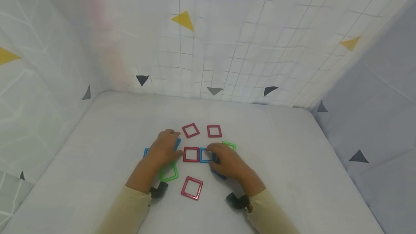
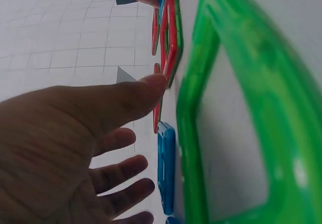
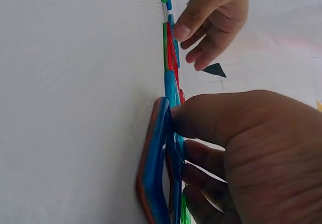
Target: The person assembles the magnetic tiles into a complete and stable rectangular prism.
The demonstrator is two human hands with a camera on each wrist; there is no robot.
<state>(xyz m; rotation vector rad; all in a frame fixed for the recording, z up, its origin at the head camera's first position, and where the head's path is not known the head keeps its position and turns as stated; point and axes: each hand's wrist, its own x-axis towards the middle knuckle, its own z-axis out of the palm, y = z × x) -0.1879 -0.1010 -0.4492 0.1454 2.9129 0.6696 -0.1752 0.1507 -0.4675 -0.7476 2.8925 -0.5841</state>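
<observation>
A red square magnetic tile (image 1: 191,161) lies side by side with a blue square magnetic tile (image 1: 200,155) on the white surface. My left hand (image 1: 164,147) is beside the red tile's left edge, thumb tip right at that edge and fingers loosely spread. With thumb and fingers on opposite edges, my right hand (image 1: 227,160) pinches the blue tile at its right end. Below that palm lies a darker blue tile (image 3: 153,178), partly covered. Around my left wrist are a green tile (image 1: 176,170) and a blue tile (image 1: 177,143), the latter half hidden by the hand.
Two red tiles, a tilted one (image 1: 193,135) and a straighter one (image 1: 214,136), lie farther back. Another red tile (image 1: 189,196) is nearest the front. A green tile (image 1: 229,143) shows behind my right hand. Patterned cloth walls (image 1: 227,46) enclose the surface at back and sides.
</observation>
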